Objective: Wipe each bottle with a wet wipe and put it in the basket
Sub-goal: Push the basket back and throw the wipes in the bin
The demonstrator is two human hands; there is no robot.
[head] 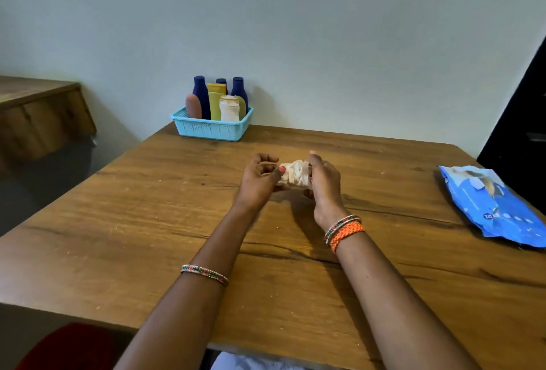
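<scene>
- i count what looks like six or seven bottles (pixel 214 100) standing upright in the blue basket (pixel 210 128) at the far edge of the table (pixel 118 222), against the wall; no bottle stands loose on the wood, so i judge the task nearly finished or on its last item.
- my left hand (pixel 260 182) and right hand (pixel 323 183) meet over the middle of the table, both with fingers curled in around a crumpled white wet wipe (pixel 294 173) held between them.
- i cannot tell whether a small bottle sits inside the wipe; something pale or clear peeks out by the right palm, but the cloth and fingers cover it.
- if one is in there, what is left is to finish wiping it and carry it to the basket, which is well apart from the hands.
- the wipes pack (pixel 490 207) lies at the right edge, partly cut off by the frame.
- bottles at the back of the basket are half hidden by the front ones, so my count is loose.
</scene>
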